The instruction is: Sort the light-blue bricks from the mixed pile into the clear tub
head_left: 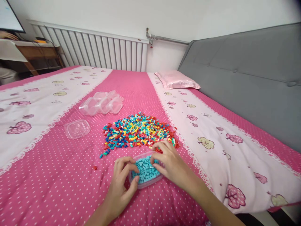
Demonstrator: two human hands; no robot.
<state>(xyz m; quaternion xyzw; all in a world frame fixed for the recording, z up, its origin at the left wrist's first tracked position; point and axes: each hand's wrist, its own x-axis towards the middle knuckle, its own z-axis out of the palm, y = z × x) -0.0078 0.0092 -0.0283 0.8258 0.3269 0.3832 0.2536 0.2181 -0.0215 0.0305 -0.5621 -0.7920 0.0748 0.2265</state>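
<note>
A small clear plastic container point(147, 184) full of turquoise toy bricks point(146, 169) stands on the bed close to me. At its left side my left hand point(122, 179) curves over the rim, fingers bent and apart, the tips touching the bricks. My right hand point(169, 161) reaches over the right side with thumb and fingers bent and apart, the tips on or just above the bricks. I see nothing held in either hand. Right behind the container lies a wide heap of mixed coloured toy bricks point(138, 130), mostly red, blue, yellow and turquoise.
A clear lid point(77, 129) lies left of the heap. Several clear containers point(102, 103) sit together behind it. A loose red brick point(95, 168) rests at left. Farther off are a pink pillow point(177, 80), a grey headboard point(246, 75) and a radiator point(98, 47). Another person's hand point(8, 35) rests on a desk.
</note>
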